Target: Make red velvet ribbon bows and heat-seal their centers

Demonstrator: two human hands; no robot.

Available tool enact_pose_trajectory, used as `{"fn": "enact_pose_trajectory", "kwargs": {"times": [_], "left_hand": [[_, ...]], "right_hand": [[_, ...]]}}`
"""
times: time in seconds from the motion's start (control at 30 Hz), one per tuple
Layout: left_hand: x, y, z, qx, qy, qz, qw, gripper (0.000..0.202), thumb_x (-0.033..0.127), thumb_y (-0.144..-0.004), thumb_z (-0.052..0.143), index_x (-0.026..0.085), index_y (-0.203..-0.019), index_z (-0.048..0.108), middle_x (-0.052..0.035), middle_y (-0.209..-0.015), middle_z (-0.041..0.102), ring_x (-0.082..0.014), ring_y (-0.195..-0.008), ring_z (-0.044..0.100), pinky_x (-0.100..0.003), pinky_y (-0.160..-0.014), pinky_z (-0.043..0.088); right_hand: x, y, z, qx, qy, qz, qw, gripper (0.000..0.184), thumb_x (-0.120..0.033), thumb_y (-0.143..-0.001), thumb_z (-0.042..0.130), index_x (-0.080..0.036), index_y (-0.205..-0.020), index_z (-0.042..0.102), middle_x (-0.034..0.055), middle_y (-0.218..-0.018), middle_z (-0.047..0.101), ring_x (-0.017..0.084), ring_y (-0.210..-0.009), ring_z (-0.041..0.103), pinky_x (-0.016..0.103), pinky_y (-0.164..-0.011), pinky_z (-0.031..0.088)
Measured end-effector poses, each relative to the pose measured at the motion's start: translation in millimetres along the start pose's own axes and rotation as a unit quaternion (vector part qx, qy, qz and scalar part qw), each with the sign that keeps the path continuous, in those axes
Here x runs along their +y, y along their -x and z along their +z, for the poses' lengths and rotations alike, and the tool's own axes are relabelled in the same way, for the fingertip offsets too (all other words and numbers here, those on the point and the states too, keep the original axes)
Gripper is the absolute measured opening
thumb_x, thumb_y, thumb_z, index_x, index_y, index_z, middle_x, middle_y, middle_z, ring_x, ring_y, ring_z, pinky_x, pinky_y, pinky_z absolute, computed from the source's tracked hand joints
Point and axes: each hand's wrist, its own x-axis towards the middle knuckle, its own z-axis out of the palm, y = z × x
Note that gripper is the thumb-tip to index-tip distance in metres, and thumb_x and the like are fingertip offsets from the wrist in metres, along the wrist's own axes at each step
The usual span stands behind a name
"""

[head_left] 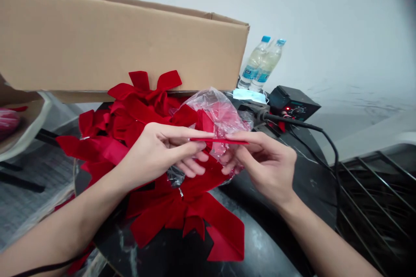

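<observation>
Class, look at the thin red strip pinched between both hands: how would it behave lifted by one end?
The red strip looks thin, so probably light. It spans straight between left hand and right hand; freed at one end, it may droop like fabric.

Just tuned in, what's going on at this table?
A person is holding a thin red ribbon strip level between both hands: the left hand pinches one end and the right hand the other. Just behind the strip sits a crumpled clear plastic bag, on a pile of red bows spread over the dark table. A cardboard box, two water bottles and a black control unit with a red light stand behind.
</observation>
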Motion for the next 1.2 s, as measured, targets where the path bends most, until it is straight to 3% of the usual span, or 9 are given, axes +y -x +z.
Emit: {"fn": "enact_pose_trajectory", "kwargs": {"times": [0.1,0.2,0.37,0.47,0.57,0.73,0.9,1.03,1.2], "left_hand": [[-4,0,-0.6,0.002,0.019,0.031,0.999,0.025,0.026,-0.082,0.083,0.024,-0.106,0.083,-0.0056,-0.096,0.083,-0.0282,-0.095,0.08,-0.034,-0.083,0.069],[-4,-1,4.7,0.053,0.036,0.054,0.996,0.029,0.022,-0.075,0.088,0.02,-0.104,0.083,-0.0043,-0.09,0.083,-0.0261,-0.086,0.081,-0.033,-0.081,0.069],[1,-1,10.5,0.087,-0.023,0.041,0.995,0.066,0.018,-0.073,0.089,0.022,-0.135,0.066,-0.0005,-0.076,0.077,-0.0234,-0.066,0.079,-0.023,-0.048,0.065],[1,0,8.6,0.07,-0.051,0.045,0.995,0.034,0.023,-0.078,0.085,0.017,-0.11,0.076,0.0002,-0.068,0.073,-0.0144,-0.044,0.069,-0.017,-0.036,0.055],[-1,1,7.1,0.026,-0.035,0.025,0.999,0.018,0.026,-0.084,0.08,0.016,-0.099,0.076,0.003,-0.056,0.068,-0.0151,-0.039,0.067,-0.02,-0.037,0.057],[-7,2,8.2,0.055,-0.058,0.09,0.993,0.015,0.023,-0.081,0.083,0.021,-0.095,0.08,-0.0014,-0.09,0.082,-0.021,-0.086,0.081,-0.025,-0.078,0.068],[-7,2,13.2,0.124,-0.082,0.135,0.98,0.019,0.018,-0.07,0.09,0.018,-0.085,0.079,-0.0005,-0.081,0.081,-0.0192,-0.075,0.079,-0.023,-0.073,0.066],[-4,3,19.2,0.141,-0.097,0.141,0.975,0.025,0.02,-0.074,0.088,0.019,-0.097,0.079,-0.0011,-0.088,0.082,-0.0194,-0.076,0.08,-0.023,-0.072,0.065],[-5,5,20.5,0.147,-0.157,0.148,0.965,0.013,0.028,-0.08,0.083,0.02,-0.09,0.08,-0.0012,-0.082,0.082,-0.0206,-0.073,0.079,-0.026,-0.065,0.065]], "right_hand": [[0,1,-9,-0.003,0.061,-0.057,0.997,0.023,-0.018,-0.097,0.061,-0.029,-0.11,0.077,0.0012,-0.091,0.08,0.019,-0.075,0.078,0.03,-0.066,0.065],[-1,-1,-12,-0.013,0.076,-0.084,0.994,0.022,-0.022,-0.097,0.062,-0.03,-0.11,0.077,0.0017,-0.109,0.079,0.021,-0.094,0.076,0.033,-0.084,0.064],[-2,-6,-2,0.006,0.033,0.012,0.999,0.038,-0.019,-0.088,0.076,-0.031,-0.123,0.07,0.0016,-0.105,0.08,0.02,-0.09,0.078,0.029,-0.075,0.067],[-2,-5,-1,-0.001,0.022,0.034,0.999,0.013,-0.023,-0.09,0.075,-0.024,-0.103,0.075,0.0005,-0.078,0.078,0.016,-0.061,0.075,0.022,-0.051,0.061],[-3,-3,-4,-0.037,-0.017,0.058,0.997,0.013,-0.026,-0.096,0.068,-0.023,-0.107,0.072,-0.0025,-0.065,0.074,0.012,-0.038,0.064,0.018,-0.03,0.046],[-4,-3,-6,-0.021,0.036,-0.01,0.999,0.013,-0.017,-0.091,0.071,-0.024,-0.101,0.075,0.0011,-0.086,0.079,0.016,-0.07,0.077,0.027,-0.062,0.065],[-3,-6,-6,0.017,0.103,-0.077,0.992,0.012,-0.017,-0.083,0.081,-0.027,-0.09,0.079,0.0014,-0.099,0.079,0.019,-0.093,0.074,0.034,-0.089,0.062],[-2,-3,-4,0.035,0.104,-0.057,0.992,0.009,-0.021,-0.083,0.082,-0.027,-0.088,0.078,0.0014,-0.091,0.078,0.018,-0.08,0.074,0.031,-0.074,0.063],[-3,-2,-5,0.028,0.05,-0.004,0.998,0.016,-0.026,-0.085,0.081,-0.027,-0.1,0.077,-0.0007,-0.076,0.076,0.016,-0.06,0.072,0.028,-0.057,0.064]]}}
